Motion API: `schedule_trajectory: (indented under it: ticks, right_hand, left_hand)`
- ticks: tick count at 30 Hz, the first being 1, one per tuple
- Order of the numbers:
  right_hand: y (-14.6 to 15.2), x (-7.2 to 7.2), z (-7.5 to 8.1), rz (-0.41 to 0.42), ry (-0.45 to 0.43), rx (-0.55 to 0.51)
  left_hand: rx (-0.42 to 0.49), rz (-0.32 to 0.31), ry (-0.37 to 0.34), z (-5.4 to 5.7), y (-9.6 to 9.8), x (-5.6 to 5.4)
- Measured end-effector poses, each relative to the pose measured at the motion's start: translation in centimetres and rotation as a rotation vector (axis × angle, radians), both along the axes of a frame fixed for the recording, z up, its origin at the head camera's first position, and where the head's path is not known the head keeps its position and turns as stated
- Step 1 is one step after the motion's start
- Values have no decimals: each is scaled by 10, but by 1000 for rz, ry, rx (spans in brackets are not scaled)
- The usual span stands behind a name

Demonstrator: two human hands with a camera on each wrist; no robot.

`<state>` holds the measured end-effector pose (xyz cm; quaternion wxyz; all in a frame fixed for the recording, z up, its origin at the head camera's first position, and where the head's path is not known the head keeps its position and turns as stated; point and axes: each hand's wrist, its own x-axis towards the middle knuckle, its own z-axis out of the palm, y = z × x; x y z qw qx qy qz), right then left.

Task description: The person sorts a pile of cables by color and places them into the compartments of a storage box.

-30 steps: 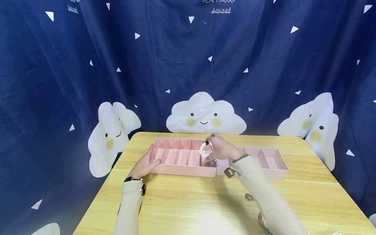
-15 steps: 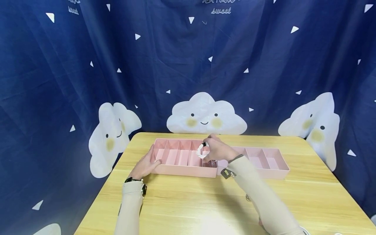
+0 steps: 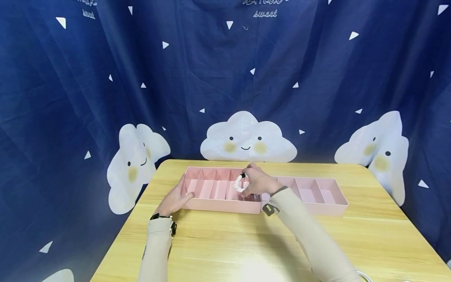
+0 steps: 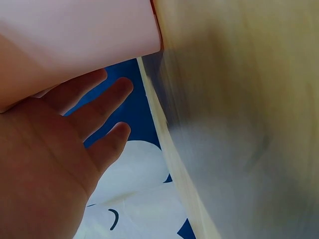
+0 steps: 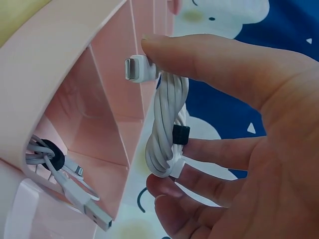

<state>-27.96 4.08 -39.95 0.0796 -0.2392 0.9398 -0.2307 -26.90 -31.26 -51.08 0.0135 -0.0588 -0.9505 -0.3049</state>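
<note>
My left hand rests against the left end of a pink divided organizer box, its thumb at the front corner. In the left wrist view, several of its fingers extend straight beside the box wall. My right hand holds a coiled white charging cable over the box's right part. The thumb lies by the cable's USB-C plug, and fingertips support the twisted coil near a small black tie. Below, another white cable bundle with a black tie and USB plug sits in the right-end compartment.
A second, paler pink divided box adjoins the first on its right, partly behind my right arm. A white cable lies near the front right of the wooden table. A dark blue curtain with clouds surrounds the table.
My right hand has shifted a little left with the coiled cable, from the right-end compartment toward the neighbouring divider. My left hand has stayed at the box's left end.
</note>
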Motion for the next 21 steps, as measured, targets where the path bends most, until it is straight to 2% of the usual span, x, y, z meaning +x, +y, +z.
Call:
schedule_trajectory:
  ticks: [21]
  right_hand:
    - [-10,-4,-11,-1,-4,25]
  left_hand:
    - [18,4,-7,3,1,4]
